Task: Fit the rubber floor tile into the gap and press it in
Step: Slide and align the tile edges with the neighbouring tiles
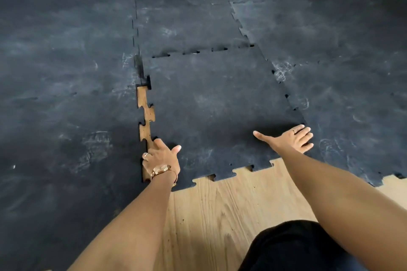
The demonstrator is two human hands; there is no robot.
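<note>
A black rubber floor tile (215,112) with puzzle-shaped edges lies in the gap among the laid black tiles. Its right and far edges sit close against the neighbours. Along its left edge a narrow strip of wooden floor (146,114) shows between the teeth. My left hand (159,158) grips the tile's near-left edge, fingers down in that strip, thumb on top. My right hand (290,138) lies on the tile's near-right corner, fingers curled over the seam and thumb stretched out to the left.
Laid black rubber tiles (66,94) cover the floor on the left, far side and right (352,94). Bare wooden floor (220,215) lies in front of the tile's near edge. My knee in dark cloth (293,246) is at the bottom right.
</note>
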